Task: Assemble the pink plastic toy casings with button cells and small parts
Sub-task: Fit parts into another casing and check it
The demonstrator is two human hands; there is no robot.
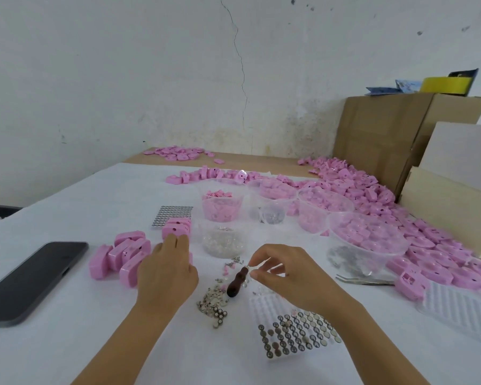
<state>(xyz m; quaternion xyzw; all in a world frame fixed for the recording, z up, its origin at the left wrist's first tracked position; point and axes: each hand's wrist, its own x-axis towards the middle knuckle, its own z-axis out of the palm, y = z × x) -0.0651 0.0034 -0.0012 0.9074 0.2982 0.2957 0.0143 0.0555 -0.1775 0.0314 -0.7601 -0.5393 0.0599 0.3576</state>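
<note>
My left hand reaches over a pink casing that it mostly hides, beside a row of pink casings standing on edge; whether its fingers grip the casing I cannot tell. My right hand pinches a small clear part between thumb and fingers, just above a dark-handled screwdriver lying on the white table. A tray of button cells lies near my right wrist. A loose heap of small grey parts sits between my arms.
A black phone lies at the left. Clear tubs of pink parts and of small clear pieces stand ahead. A large heap of pink casings runs along the right, by cardboard boxes. Tweezers lie at the right.
</note>
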